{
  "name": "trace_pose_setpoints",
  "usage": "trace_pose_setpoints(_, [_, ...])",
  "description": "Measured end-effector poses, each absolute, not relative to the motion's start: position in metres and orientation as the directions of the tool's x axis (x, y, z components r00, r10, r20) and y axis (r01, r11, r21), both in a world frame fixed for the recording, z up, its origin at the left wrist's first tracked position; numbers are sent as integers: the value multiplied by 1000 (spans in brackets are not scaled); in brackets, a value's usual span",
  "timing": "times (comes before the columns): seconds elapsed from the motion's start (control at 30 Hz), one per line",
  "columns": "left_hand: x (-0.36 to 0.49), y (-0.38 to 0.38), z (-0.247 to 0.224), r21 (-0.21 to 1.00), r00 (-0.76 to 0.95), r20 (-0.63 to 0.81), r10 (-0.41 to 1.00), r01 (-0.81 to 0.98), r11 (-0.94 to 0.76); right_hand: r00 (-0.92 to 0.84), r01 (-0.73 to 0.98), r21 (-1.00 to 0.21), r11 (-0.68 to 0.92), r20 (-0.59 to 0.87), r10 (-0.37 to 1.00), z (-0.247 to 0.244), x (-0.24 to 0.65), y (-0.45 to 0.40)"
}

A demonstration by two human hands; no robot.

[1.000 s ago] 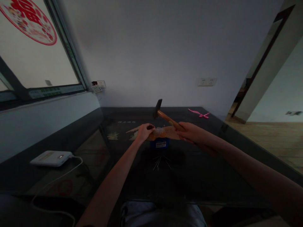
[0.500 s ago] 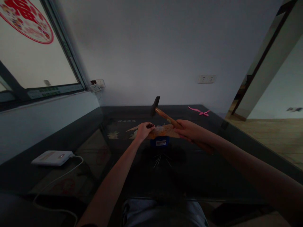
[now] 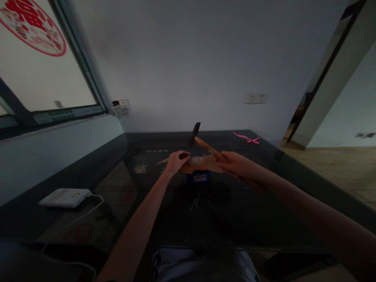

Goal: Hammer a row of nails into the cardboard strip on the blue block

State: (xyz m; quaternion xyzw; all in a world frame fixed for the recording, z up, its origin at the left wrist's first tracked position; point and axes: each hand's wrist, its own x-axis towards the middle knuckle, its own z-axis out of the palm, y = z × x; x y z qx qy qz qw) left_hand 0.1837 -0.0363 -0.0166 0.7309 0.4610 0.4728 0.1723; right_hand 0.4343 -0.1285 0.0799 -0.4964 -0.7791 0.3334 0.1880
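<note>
My right hand (image 3: 236, 162) is wrapped round the wooden handle of a hammer (image 3: 210, 148). The hammer's dark head is raised, up and to the left of that hand, above a light brown board (image 3: 211, 160). Under the board is a blue box (image 3: 198, 176) with a white label. At the board's left part, my left hand (image 3: 177, 161) has thumb and forefinger pinched together; what is between the fingertips is too small to make out. Several thin, shiny nail-like pieces (image 3: 201, 199) lie on the dark table in front of the box.
A white power bank (image 3: 66, 197) with a cable lies on the table's left side. At the back right is a pink ribbon-like thing (image 3: 248, 138). The dark table (image 3: 249, 219) meets a wall with sockets (image 3: 256, 98); a window is on the left.
The hammer head has dropped slightly and shifted a little to the right. My left hand has moved slightly left, still pinched at the board.
</note>
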Motion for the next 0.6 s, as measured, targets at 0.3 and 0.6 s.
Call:
trace_pose_setpoints(0.3, [193, -100, 25, 463, 50, 765, 642, 651, -602, -352, 203, -949, 239, 157, 923, 17, 452, -146])
trace_pose_setpoints(0.6, [238, -133, -24, 128, 789, 315, 527, 515, -847, -159, -142, -964, 223, 245, 956, -10, 454, -151])
